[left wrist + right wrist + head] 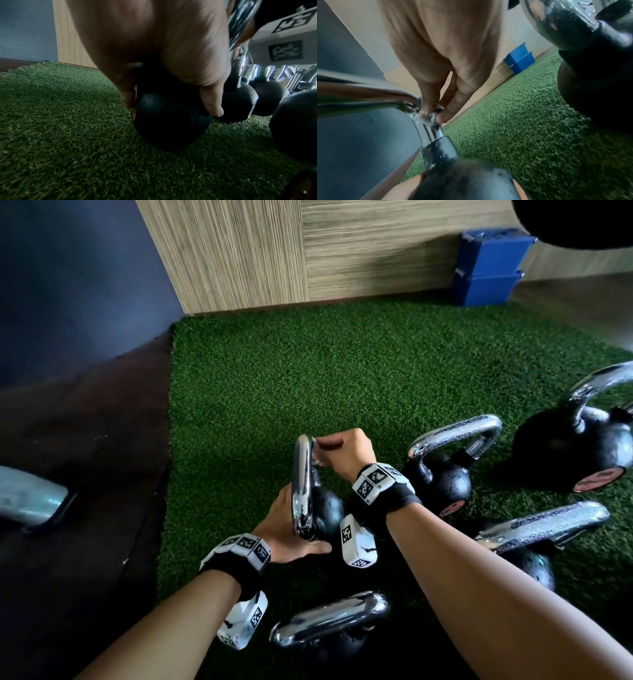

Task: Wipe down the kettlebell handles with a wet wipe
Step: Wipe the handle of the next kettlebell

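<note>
A small black kettlebell [327, 510] with a chrome handle [300, 481] stands tilted on the green turf [342, 371]. My left hand [287, 523] grips its black ball [171, 121] from the near side, with the thumb [212, 106] on one side and a finger on the other. My right hand [337, 453] is at the far end of the handle. It pinches a small crumpled wet wipe [428, 118] against the chrome handle [426, 129] where it bends down to the ball. The wipe [317, 457] shows only as a pale scrap in the head view.
Several more chrome-handled kettlebells stand close on the right and near side: one [442, 474] just behind my right wrist, a large one [582, 446] far right, one [534, 539] under my right forearm, one [332, 625] nearest. Blue boxes [486, 268] stand by the wooden wall. Dark floor [85, 440] lies left of the turf.
</note>
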`<state>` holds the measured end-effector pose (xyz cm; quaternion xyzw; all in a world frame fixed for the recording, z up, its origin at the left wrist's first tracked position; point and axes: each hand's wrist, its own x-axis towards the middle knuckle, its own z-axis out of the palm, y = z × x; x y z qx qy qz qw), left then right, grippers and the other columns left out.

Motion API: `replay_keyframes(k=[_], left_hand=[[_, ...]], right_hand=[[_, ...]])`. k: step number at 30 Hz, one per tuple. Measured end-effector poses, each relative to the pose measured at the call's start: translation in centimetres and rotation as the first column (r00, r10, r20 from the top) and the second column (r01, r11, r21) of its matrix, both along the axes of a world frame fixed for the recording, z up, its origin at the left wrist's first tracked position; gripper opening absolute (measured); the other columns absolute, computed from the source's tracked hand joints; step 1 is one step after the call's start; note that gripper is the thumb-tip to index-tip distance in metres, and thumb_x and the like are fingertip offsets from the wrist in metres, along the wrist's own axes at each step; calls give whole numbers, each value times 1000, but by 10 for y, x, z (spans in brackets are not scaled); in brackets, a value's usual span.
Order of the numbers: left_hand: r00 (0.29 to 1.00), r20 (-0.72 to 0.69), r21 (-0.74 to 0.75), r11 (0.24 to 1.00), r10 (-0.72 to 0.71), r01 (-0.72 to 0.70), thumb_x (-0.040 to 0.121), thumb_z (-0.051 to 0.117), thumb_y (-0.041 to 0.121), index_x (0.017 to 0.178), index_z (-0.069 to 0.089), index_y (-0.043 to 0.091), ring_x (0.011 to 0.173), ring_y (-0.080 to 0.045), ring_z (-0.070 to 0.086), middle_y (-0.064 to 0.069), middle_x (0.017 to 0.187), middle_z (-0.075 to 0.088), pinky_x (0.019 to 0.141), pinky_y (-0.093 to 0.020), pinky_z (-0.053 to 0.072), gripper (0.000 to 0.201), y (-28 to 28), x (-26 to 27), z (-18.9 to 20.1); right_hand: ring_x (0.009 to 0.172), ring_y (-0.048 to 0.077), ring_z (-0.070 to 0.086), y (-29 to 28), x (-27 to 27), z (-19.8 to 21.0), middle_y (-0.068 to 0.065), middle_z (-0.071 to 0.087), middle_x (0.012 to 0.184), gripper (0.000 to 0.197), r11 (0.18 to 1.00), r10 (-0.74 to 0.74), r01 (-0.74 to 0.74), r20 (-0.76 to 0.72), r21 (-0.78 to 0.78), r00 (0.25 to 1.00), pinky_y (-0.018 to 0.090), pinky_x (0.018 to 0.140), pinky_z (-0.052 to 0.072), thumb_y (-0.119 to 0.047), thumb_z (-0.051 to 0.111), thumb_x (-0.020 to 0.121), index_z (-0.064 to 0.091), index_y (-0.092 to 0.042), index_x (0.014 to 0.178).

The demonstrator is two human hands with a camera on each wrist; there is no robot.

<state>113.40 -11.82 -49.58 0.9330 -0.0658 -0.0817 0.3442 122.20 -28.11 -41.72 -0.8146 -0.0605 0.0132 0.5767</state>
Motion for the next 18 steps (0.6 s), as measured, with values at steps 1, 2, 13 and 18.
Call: replay_keyframes(k=[1,2,13,18], left_hand=[[1000,-19,-10,1000,5,-5,46,90,62,150,31,28,141,-17,41,2,148,41,121,-42,34,124,0,0,0],[999,-38,-32,999,7,-8,45,90,63,150,33,28,140,-17,43,3,147,43,121,-41,34,124,1,1,0],[994,-11,83,990,-111,111,62,92,55,146,47,36,146,-20,33,0,153,41,125,-41,26,97,8,11,4],[996,-42,-66,995,-82,79,59,97,41,153,38,24,146,-18,36,-2,155,39,124,-41,28,111,8,14,11]], right_hand=[[73,9,72,-1,1,3,3,79,86,14,1000,7,-7,39,-7,999,23,72,59,-17,80,84,81,-14,98],[74,3,70,-2,0,7,3,78,91,17,1000,20,-18,92,-14,996,18,72,56,-14,78,85,80,-13,102],[69,6,74,-19,-3,48,-1,75,81,26,932,358,-354,48,-72,932,19,70,60,-2,80,78,76,0,104],[78,21,78,-22,-23,55,7,79,84,23,856,512,-516,-87,-39,855,32,78,63,-4,88,70,79,-8,91]])
